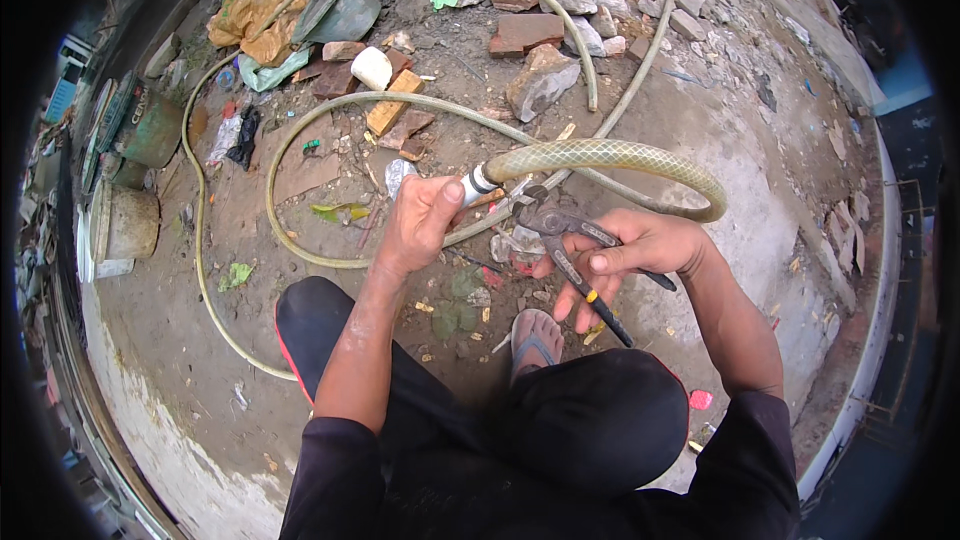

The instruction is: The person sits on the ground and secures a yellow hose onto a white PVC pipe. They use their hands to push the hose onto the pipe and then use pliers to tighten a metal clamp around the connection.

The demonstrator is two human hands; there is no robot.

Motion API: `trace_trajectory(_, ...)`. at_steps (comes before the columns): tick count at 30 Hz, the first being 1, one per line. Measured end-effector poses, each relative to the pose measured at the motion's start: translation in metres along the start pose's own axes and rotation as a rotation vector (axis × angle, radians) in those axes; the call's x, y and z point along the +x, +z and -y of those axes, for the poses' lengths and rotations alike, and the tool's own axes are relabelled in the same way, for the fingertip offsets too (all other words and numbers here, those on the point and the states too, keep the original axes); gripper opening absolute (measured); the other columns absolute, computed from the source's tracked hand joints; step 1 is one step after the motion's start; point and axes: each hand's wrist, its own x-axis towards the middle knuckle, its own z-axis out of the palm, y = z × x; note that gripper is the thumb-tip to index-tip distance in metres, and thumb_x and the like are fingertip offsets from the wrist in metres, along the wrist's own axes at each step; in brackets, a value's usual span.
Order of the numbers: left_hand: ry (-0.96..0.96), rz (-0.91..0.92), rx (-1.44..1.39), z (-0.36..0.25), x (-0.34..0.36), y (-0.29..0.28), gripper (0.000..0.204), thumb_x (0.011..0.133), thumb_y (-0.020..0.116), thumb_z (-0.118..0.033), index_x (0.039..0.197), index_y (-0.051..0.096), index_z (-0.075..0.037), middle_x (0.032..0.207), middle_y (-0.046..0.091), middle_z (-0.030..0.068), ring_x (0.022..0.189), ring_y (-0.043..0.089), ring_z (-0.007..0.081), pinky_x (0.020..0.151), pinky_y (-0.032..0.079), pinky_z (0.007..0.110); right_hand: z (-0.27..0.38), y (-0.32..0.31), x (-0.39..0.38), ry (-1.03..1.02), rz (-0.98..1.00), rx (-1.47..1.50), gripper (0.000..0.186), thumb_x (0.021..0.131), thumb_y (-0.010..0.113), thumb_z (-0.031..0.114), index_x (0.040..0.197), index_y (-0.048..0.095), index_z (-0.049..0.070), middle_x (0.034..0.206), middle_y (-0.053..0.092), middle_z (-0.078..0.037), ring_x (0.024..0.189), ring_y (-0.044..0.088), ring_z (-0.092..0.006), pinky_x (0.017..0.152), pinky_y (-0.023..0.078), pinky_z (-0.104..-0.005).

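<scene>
My left hand (420, 222) is closed around a white pipe fitting (476, 183), thumb on top. From the fitting's dark ring rises the end of a clear braided hose (620, 153), which arches to the right and loops back over the ground. My right hand (648, 244) holds a pair of pliers (553, 223) with dark, yellow-marked handles. The handles stand spread, one under the thumb and the other by the loosely extended fingers. The plier jaws are close to the fitting and below the hose, apparently gripping nothing.
Broken stones (543, 82) and bricks (526, 35) lie scattered ahead. At the left stand dirty buckets (130, 223). A brown sack (262, 8) and a grey-green container (340, 10) are at the far left. My sandalled foot (536, 338) is below the pliers.
</scene>
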Motion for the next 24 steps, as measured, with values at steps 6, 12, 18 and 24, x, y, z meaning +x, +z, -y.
trace_trajectory(6,0.046,0.038,0.054,-0.018,0.0,0.001,0.07,0.104,0.043,-0.062,0.063,0.047,-0.005,0.052,0.04,-0.0026,0.045,0.037,0.0083,0.045,0.025,0.029,-0.014,-0.011,0.004,-0.015,0.074,0.111,0.065,0.102,0.061,0.037,0.15,0.045,-0.003,0.123,0.07,-0.023,0.101,0.076,-0.0288,0.089,0.061,-0.0375)
trace_trajectory(12,0.069,0.061,0.062,-0.015,-0.002,0.002,0.069,0.104,0.045,-0.06,0.069,0.056,-0.002,0.052,0.04,-0.0025,0.045,0.038,0.0086,0.045,0.025,0.03,-0.015,-0.012,0.003,0.022,0.131,0.112,0.067,0.102,0.062,0.038,0.15,0.043,-0.004,0.124,0.069,-0.027,0.099,0.076,-0.0313,0.087,0.063,-0.0413)
trace_trajectory(18,0.117,0.061,0.095,-0.019,-0.001,0.004,0.068,0.105,0.046,-0.058,0.079,0.065,0.002,0.053,0.041,-0.0029,0.046,0.039,0.0082,0.045,0.026,0.029,-0.022,-0.017,0.008,0.013,0.138,0.092,0.06,0.101,0.062,0.039,0.139,0.052,-0.007,0.103,0.073,-0.021,0.088,0.077,-0.0291,0.078,0.065,-0.0409)
trace_trajectory(24,0.115,0.052,0.051,-0.014,-0.001,0.005,0.067,0.105,0.046,-0.057,0.085,0.069,0.003,0.054,0.042,-0.0026,0.046,0.039,0.0081,0.046,0.026,0.029,-0.047,-0.016,0.019,-0.11,0.121,0.205,0.056,0.102,0.063,0.04,0.122,0.058,-0.012,0.088,0.072,-0.017,0.076,0.073,-0.0248,0.065,0.061,-0.0357)
